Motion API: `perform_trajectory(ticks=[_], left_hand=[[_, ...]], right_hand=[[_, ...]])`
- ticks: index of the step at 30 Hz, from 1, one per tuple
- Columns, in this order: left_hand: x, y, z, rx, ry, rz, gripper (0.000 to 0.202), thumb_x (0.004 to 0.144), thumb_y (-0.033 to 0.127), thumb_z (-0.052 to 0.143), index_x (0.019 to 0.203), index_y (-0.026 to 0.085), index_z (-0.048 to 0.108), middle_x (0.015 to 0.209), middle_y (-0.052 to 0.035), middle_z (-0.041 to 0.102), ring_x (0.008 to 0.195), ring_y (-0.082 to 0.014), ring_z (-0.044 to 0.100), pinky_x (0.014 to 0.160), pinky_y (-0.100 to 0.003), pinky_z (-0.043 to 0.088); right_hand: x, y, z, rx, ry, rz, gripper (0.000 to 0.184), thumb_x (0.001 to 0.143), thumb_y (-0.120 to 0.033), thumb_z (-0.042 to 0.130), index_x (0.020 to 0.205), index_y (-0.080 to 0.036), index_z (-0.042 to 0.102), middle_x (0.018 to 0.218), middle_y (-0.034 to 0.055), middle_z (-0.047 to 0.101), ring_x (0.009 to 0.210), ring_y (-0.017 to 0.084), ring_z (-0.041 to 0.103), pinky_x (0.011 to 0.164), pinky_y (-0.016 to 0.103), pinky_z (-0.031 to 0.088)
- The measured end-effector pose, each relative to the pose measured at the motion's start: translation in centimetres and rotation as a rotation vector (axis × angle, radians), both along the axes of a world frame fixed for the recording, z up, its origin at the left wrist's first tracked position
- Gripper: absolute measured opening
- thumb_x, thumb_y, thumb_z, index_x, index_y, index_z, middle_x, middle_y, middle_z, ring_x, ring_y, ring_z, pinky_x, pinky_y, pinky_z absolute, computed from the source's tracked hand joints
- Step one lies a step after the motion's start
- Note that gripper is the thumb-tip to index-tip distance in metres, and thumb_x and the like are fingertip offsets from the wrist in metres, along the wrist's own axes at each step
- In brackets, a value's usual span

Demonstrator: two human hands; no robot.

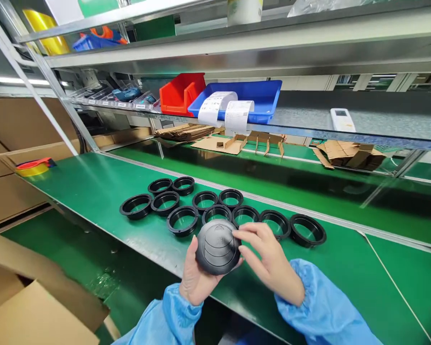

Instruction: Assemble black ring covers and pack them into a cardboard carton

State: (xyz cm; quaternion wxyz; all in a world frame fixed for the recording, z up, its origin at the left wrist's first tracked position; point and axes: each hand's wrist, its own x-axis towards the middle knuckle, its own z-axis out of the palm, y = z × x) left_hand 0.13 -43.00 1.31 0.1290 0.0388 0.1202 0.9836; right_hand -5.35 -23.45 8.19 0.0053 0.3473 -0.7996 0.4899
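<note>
My left hand (198, 280) cradles a round black air vent (217, 251) from below, thumb along its left side. Curved slat lines and small raised marks show on the vent's domed face. My right hand (269, 256) is at the vent's right edge, fingers stretched and apart, fingertips at or touching the face. Just beyond the vent, several black rings (182, 233) lie on the green tabletop (93, 191), some touching each other. The vent and my right hand partly cover the nearest rings.
A shelf above carries a red bin (177, 98), a blue tray (264, 103) with paper label strips, and a white remote-like device (342, 120). Folded cardboard (352, 154) lies beneath. Yellow tape (32, 168) sits far left; a cardboard box (36, 316) stands below the table edge.
</note>
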Motion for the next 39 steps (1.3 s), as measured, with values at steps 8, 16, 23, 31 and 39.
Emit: perform_trajectory(ticks=[8,16,23,31,39], left_hand=[[2.3,-1.8,1.2,0.001,0.161,-0.025,0.054,0.099,0.055,0.041,0.139,0.022,0.058,0.146,-0.0130,0.053,0.138,-0.0406,0.044,0.110,-0.070,0.034],[3.7,-3.0,2.4,0.073,0.184,0.028,0.055,0.101,0.051,0.034,0.140,0.022,0.058,0.139,-0.0092,0.061,0.135,-0.0326,0.050,0.120,-0.053,0.027],[4.8,-4.0,1.8,0.111,0.171,0.023,0.054,0.100,0.052,0.036,0.140,0.023,0.059,0.140,-0.0081,0.060,0.137,-0.0307,0.048,0.121,-0.048,0.026],[4.0,-4.9,1.9,0.112,-0.048,-0.084,0.059,0.101,0.057,0.033,0.135,0.019,0.063,0.135,-0.0092,0.064,0.132,-0.0309,0.053,0.120,-0.049,0.028],[4.5,-4.7,1.5,0.142,-0.111,-0.127,0.057,0.100,0.058,0.037,0.136,0.021,0.061,0.135,-0.0094,0.064,0.133,-0.0335,0.051,0.118,-0.058,0.027]], right_hand=[[0.0,-1.2,-2.5,0.110,0.303,-0.094,0.050,0.102,-0.026,0.042,0.152,-0.031,0.039,0.157,0.0069,0.032,0.144,0.027,0.028,0.116,0.052,0.037],[2.2,-2.9,-0.1,0.174,0.451,0.158,0.062,0.101,-0.024,0.043,0.158,-0.016,0.022,0.154,0.0071,0.046,0.150,0.028,0.021,0.126,0.056,0.012],[3.1,-3.4,1.5,0.128,0.383,0.209,0.055,0.100,-0.023,0.044,0.154,-0.021,0.033,0.136,0.0033,0.064,0.144,0.025,0.036,0.126,0.060,0.006],[2.7,-3.9,0.7,0.031,0.101,0.293,0.041,0.100,-0.023,0.044,0.139,-0.033,0.050,0.120,-0.0015,0.071,0.126,0.022,0.054,0.126,0.059,0.010],[2.6,-4.9,-2.2,0.199,0.206,0.086,0.048,0.101,-0.029,0.044,0.149,-0.028,0.043,0.153,0.0068,0.041,0.145,0.028,0.023,0.120,0.057,0.027]])
